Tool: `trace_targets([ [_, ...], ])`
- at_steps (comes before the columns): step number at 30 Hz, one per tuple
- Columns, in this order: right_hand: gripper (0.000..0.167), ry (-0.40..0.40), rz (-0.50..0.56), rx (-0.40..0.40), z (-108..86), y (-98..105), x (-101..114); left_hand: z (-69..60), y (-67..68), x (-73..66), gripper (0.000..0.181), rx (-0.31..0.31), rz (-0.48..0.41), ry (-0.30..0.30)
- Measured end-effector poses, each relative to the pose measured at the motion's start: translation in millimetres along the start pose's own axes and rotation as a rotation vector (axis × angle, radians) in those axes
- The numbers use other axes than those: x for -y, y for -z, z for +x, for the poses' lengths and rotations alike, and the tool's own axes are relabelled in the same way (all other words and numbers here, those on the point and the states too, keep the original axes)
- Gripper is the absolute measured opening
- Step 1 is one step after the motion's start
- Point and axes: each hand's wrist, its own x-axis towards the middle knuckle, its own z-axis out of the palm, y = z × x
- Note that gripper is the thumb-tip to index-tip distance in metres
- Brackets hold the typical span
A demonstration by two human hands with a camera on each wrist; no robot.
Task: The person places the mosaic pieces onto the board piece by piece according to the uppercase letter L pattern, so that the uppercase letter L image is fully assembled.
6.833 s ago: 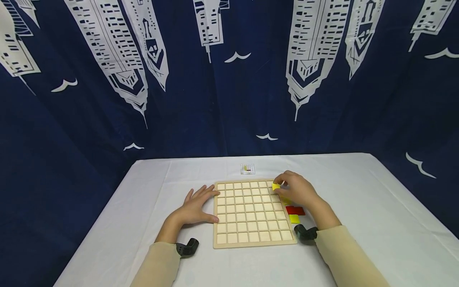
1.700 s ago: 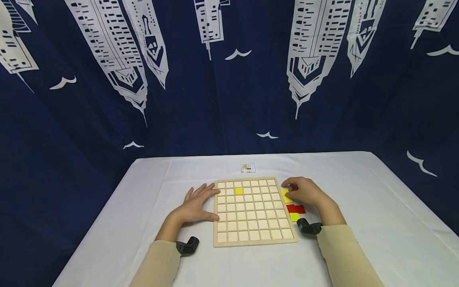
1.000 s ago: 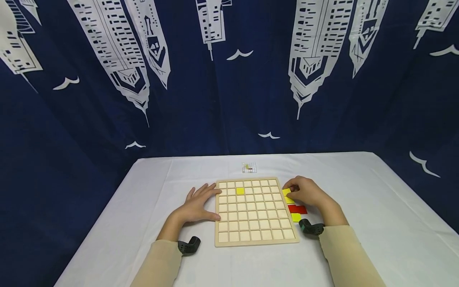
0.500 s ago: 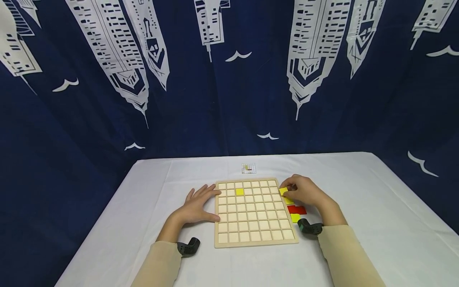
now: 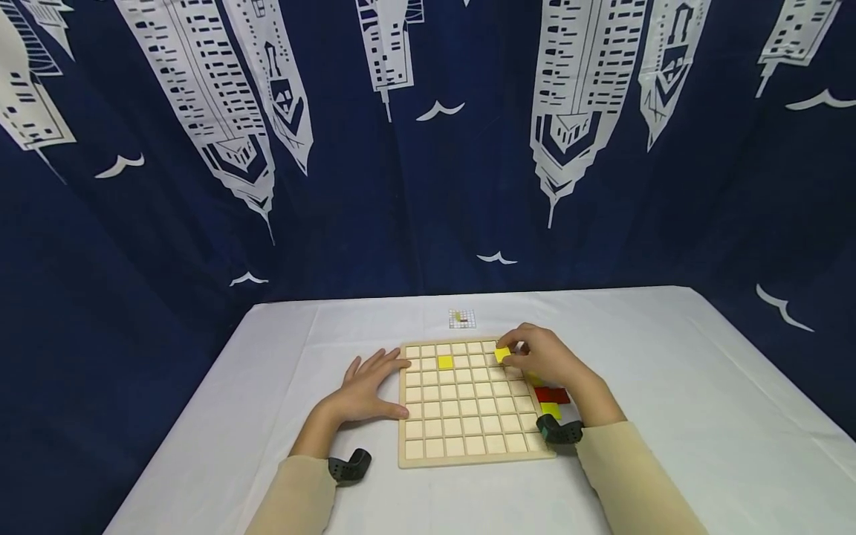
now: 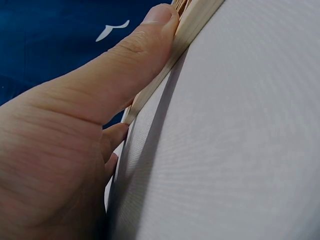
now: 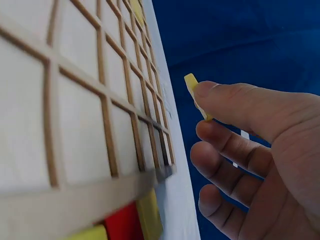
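Observation:
A wooden grid board lies flat on the white table. My right hand pinches a yellow square tile between thumb and fingers over the board's upper right cells; the right wrist view shows this tile held above the surface. A second yellow tile sits in a cell of the second row from the far edge. My left hand is spread at the board's left edge, its thumb and a finger touching the frame. In the left wrist view the thumb rests against the wooden rim.
Beside the board's right edge lie red pieces, a yellow piece and another yellow piece partly hidden by the right hand. A small printed grid card lies beyond the board. A dark blue patterned cloth hangs behind the table.
My right hand has picked up a yellow tile from beside the board and moved left over the grid. Earlier, another yellow tile came to lie in a cell. My left hand has stayed in place.

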Motion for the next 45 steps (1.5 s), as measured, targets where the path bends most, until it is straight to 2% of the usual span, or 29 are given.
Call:
trace_targets([
  [13,0.022,0.038,-0.084,0.001,6.1,-20,21,-0.8,2.3,0.0,0.094,-0.005,-0.019,-0.001],
  [20,0.021,0.067,-0.076,0.007,5.1,-34,31,-0.4,1.2,0.4,0.094,0.001,-0.017,0.005],
  [25,0.021,0.060,-0.093,-0.020,5.4,-42,37,0.6,0.1,0.3,0.093,-0.004,-0.012,0.006],
  [38,0.020,0.003,-0.058,-0.032,7.5,-53,42,1.4,-0.8,-0.3,0.094,-0.001,-0.013,0.006],
  [45,0.021,0.081,0.018,-0.031,6.4,-55,38,2.0,-1.1,0.6,0.093,-0.003,-0.012,0.007],
])
